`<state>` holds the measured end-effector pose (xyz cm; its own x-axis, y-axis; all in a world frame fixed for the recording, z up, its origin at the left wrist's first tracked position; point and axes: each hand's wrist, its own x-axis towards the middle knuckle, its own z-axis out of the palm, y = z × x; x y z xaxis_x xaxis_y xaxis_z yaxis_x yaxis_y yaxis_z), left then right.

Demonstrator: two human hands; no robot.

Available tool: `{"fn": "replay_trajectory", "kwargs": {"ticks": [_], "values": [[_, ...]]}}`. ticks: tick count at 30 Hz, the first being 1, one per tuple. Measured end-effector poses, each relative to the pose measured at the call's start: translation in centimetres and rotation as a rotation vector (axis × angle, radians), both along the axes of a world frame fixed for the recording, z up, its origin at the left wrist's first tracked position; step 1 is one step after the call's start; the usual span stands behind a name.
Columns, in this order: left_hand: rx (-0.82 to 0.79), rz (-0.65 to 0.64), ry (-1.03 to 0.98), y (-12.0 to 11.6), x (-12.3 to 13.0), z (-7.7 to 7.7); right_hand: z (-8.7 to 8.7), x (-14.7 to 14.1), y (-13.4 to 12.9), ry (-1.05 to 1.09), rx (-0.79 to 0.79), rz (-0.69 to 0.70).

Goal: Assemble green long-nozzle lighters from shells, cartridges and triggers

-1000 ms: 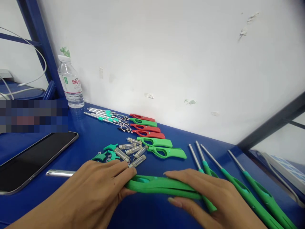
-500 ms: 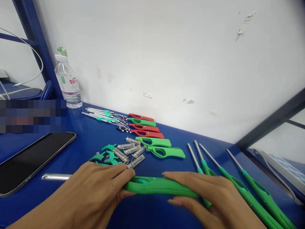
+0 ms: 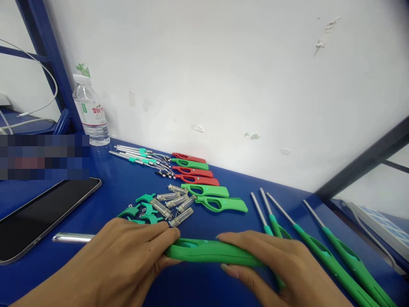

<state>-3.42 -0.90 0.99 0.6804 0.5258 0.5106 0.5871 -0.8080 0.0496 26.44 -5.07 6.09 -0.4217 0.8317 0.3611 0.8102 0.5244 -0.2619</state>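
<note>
A green long-nosed lighter (image 3: 211,252) lies crosswise between my hands, its metal tube pointing left. My left hand (image 3: 128,251) is closed round the neck and the trigger end, hiding the join with the tube. At the other end of the handle, my right hand (image 3: 275,260) has its fingers on top and its thumb below, gripping the butt. Just beyond my left hand lie clear fuel tanks (image 3: 181,216) and teal triggers (image 3: 147,198). Green and red handle shells (image 3: 223,204) lie behind them.
Metal tubes with wires (image 3: 134,155) lie by the wall. Several assembled lighters (image 3: 322,251) rest at right. A phone (image 3: 47,213) and a water bottle (image 3: 91,111) stand on the left of the blue table (image 3: 249,177). A pixelated patch covers part of the left edge.
The lighter has shifted very slightly left with my left hand. My right thumb and fingers have slid a little left along the handle. The parts on the table lie as before.
</note>
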Motion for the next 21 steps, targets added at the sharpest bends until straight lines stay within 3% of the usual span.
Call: {"fn": "replay_trajectory", "kwargs": {"ticks": [4, 8, 10, 15, 18, 21], "values": [[0.022, -0.020, -0.036, -0.1, 0.8, -0.5, -1.5, -1.4, 0.6, -0.050, -0.036, 0.043], [-0.031, -0.030, -0.006, -0.4, 0.9, -0.8, -2.5, -2.8, 1.0, -0.137, 0.104, 0.055], [-0.054, -0.015, 0.014, -0.5, 0.8, -0.7, -2.6, -2.9, 1.1, -0.145, 0.142, 0.058], [-0.024, -0.016, 0.054, -0.1, 1.1, -0.5, -2.4, -2.5, 1.3, -0.122, 0.036, 0.098], [0.027, -0.023, 0.124, 0.3, 1.6, 0.1, -2.4, -2.4, 1.3, -0.112, 0.055, 0.072], [0.084, 0.015, 0.072, 0.6, 1.5, 0.8, -2.3, -2.1, 1.3, -0.084, 0.004, 0.060]]}}
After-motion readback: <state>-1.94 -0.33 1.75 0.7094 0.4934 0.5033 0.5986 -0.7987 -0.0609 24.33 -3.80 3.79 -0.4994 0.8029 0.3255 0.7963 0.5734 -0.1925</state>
